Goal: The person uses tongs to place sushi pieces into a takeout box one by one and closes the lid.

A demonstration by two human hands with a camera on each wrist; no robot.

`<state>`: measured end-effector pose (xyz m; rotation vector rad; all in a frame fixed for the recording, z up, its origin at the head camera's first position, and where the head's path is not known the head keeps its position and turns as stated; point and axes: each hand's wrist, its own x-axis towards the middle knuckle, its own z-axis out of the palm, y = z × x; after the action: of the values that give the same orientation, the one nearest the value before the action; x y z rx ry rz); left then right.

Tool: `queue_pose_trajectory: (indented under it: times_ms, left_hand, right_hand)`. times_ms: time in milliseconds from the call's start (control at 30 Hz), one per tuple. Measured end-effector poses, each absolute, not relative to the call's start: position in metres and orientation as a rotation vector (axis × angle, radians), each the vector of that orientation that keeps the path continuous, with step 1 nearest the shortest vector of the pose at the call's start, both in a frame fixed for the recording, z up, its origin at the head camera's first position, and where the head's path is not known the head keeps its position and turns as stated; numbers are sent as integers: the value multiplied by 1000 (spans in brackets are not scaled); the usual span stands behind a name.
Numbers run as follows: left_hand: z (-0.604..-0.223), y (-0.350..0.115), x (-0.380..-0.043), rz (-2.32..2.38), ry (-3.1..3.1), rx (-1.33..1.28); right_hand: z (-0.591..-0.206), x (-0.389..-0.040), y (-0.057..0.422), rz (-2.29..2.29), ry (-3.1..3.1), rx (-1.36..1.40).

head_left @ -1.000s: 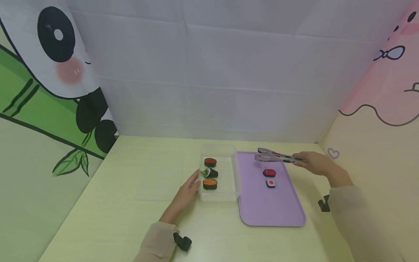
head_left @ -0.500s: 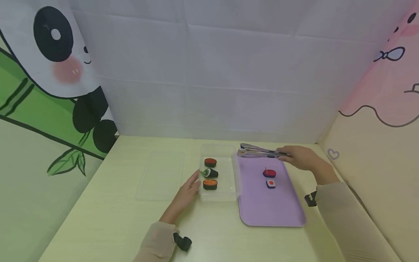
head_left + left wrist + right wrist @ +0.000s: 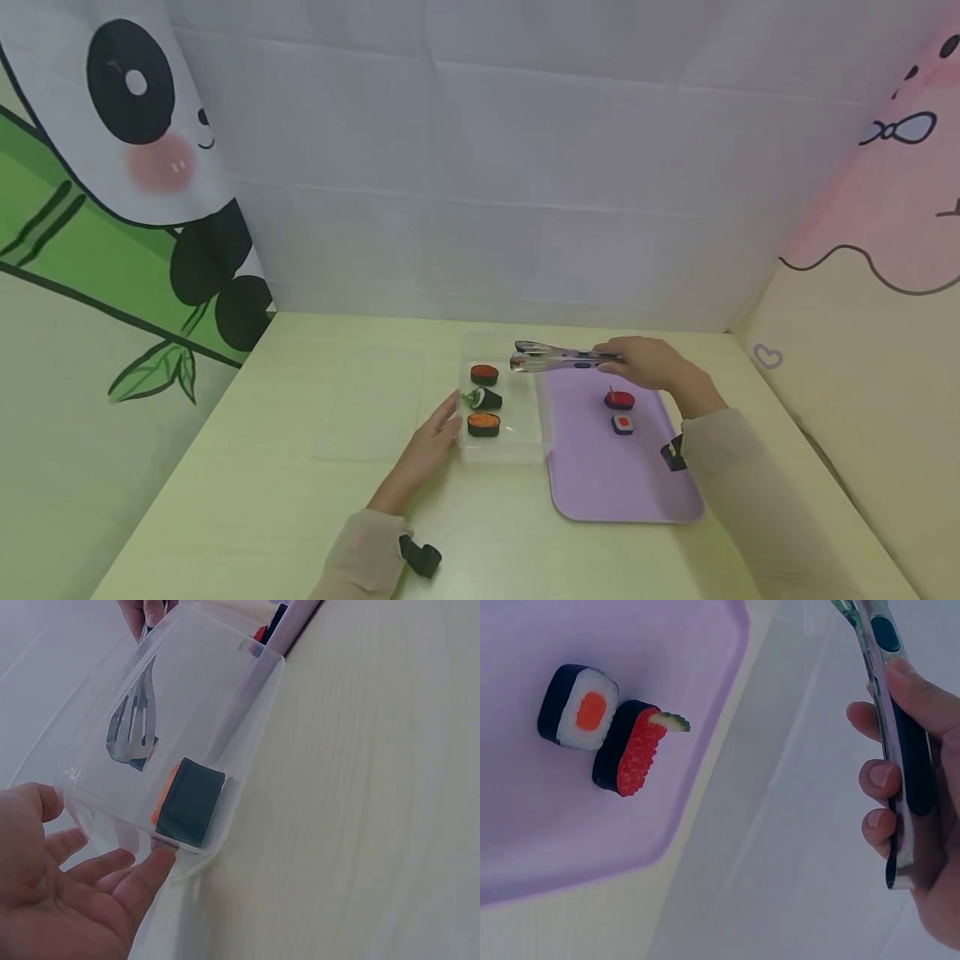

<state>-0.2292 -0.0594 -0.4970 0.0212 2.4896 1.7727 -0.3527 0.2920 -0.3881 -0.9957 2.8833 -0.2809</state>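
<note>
My right hand (image 3: pixel 647 363) grips metal serving tongs (image 3: pixel 562 358), its fingers and thumb wrapped round the handle in the right wrist view. The tongs' slotted head hangs over a clear plastic box (image 3: pixel 517 454); whether anything is between its arms I cannot tell. Relaxed fingers of my left hand (image 3: pixel 427 446) touch the box's left wall. Inside the box, in a column along its left side, lie a toy sushi with red topping (image 3: pixel 484 375), a hand roll with green tips (image 3: pixel 486 398) and a sushi with orange topping (image 3: pixel 483 425).
A purple tray (image 3: pixel 626 487) stands right of the box, partly under my right arm. On it are a red-topped sushi (image 3: pixel 619 400) and a white roll with an orange centre (image 3: pixel 622 424). A clear lid (image 3: pixel 371 404) lies left of the box. A wall rises behind the table.
My right hand has moved left with the tongs, from above the tray to above the box. The left hand stays at the box.
</note>
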Motion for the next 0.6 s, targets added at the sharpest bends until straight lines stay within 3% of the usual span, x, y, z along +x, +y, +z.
queue_pose_trajectory:
  times_ms: [600]
  left_hand:
    - [-493,-69,-223,1782,2472,28]
  right_hand:
    - [-378,-345,261,-83,2886,-966]
